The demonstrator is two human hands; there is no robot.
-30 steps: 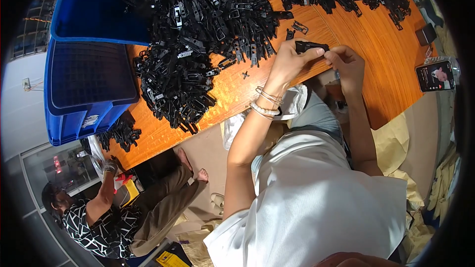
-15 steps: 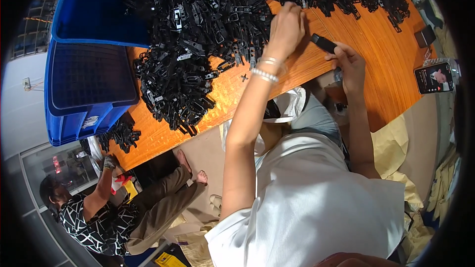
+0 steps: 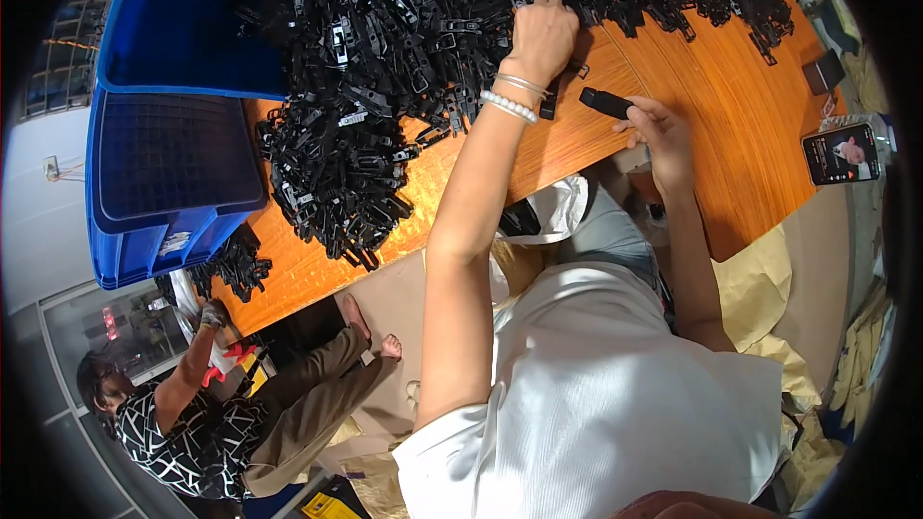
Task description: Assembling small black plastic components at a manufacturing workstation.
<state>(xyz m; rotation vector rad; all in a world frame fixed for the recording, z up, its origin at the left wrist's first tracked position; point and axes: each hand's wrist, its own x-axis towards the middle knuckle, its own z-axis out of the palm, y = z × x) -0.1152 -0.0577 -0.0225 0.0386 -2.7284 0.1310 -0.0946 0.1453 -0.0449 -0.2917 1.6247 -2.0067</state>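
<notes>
You get bright, even overhead light w/ only soft shadows on the table [image 3: 711, 125]; the phone [image 3: 842, 153] screen glows but doesn't glare. Centre is sharp, the black parts pile [image 3: 385, 67] loses detail in its darkest spots. Fisheye bends edges hard, corners vignette to black.
</notes>
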